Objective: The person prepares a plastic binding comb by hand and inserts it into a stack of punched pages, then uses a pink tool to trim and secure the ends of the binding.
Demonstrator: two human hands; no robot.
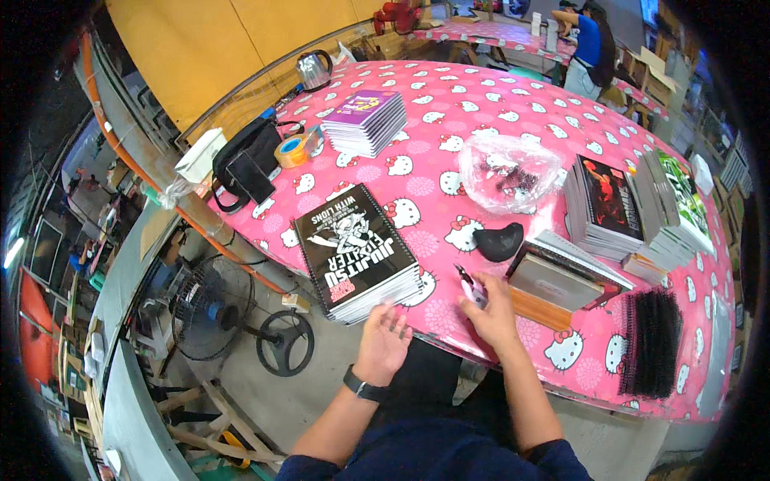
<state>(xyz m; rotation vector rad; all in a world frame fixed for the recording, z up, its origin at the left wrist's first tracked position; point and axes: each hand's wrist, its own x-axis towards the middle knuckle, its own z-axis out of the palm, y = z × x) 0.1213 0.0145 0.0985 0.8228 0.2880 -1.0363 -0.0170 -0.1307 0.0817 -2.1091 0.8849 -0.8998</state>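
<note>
- Bright, even daylight across the pink tablecloth (513, 104), shadows soft and short
- White glare on the clear plastic bag (507, 168) and the kettle (314, 70)
- Strong fisheye bending; corners black
- Far background slightly soft, centre sharp

The person wears a dark navy short-sleeved shirt, its sleeves ending above the elbows. A black watch (365, 390) sits on the left wrist. Both forearms are bare.
</note>
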